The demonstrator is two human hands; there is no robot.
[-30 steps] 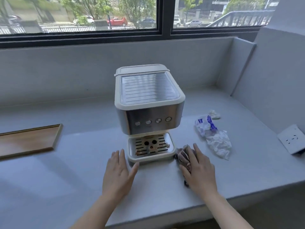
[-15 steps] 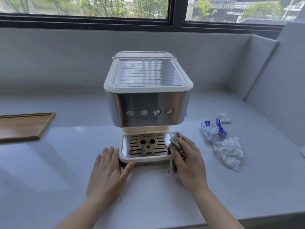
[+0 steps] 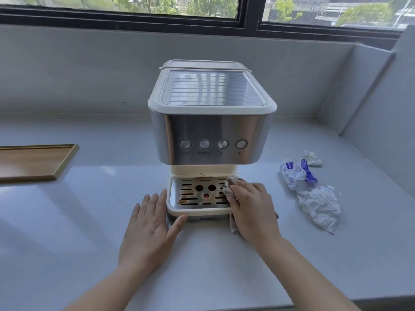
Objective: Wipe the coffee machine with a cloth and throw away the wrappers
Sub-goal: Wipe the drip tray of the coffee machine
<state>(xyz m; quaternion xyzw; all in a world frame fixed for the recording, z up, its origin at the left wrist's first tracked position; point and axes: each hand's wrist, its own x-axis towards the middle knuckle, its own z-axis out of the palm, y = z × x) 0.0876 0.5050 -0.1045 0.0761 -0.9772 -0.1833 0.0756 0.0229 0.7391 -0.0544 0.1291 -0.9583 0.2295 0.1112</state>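
Note:
A cream and steel coffee machine [image 3: 211, 135] stands in the middle of the grey counter [image 3: 89, 221]. Its drip tray [image 3: 197, 194] carries brown stains. My right hand [image 3: 253, 209] presses a crumpled grey cloth [image 3: 231, 187] onto the tray's right side. My left hand [image 3: 150, 227] lies flat on the counter with fingers apart, its thumb touching the machine's front left corner. To the right of the machine lie crumpled wrappers: a white and blue one [image 3: 296, 173], a clear white one [image 3: 318, 205] and a small white scrap [image 3: 312, 158].
A shallow wooden tray [image 3: 33, 162] sits at the left on the counter. A grey wall rises behind the machine and along the right side, with a window above. The counter's front edge runs just below my forearms.
My right hand has carried the cloth from the counter beside the machine's base up onto the drip tray. The view has moved closer and tilted down. My left hand stays by the base.

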